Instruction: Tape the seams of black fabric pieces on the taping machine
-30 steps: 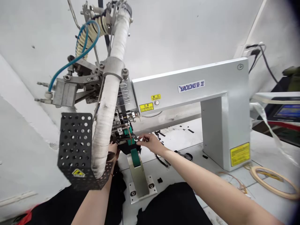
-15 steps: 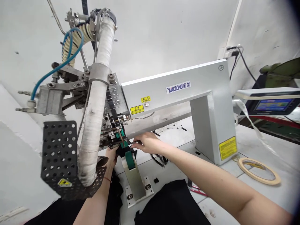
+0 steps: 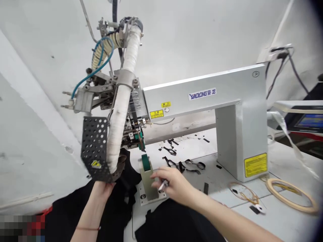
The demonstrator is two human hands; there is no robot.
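Note:
My right hand (image 3: 168, 183) is curled around a small metal tool (image 3: 164, 185), just right of the post (image 3: 148, 181) that carries a green roller (image 3: 145, 162). Under the perforated black guard (image 3: 94, 144), my left hand (image 3: 104, 189) rests at the black fabric (image 3: 130, 174); its fingers are mostly hidden by the guard. A second piece of black fabric (image 3: 174, 222) lies in front of the post. Above the lower roller, the machine's upper green roller (image 3: 140, 143) stands apart from it.
The grey machine arm (image 3: 181, 95) spans the table (image 3: 191, 151), with a white-wrapped pipe (image 3: 122, 111) at its left end. Black strip scraps (image 3: 173, 164) lie behind my right hand. A tape roll (image 3: 290, 195) and a screen (image 3: 310, 120) are at the right.
Both hands have moved away from the rollers, the left down and leftward, the right down and forward of the post. The rollers have come apart, and black fabric now hangs left of them. The view has shifted.

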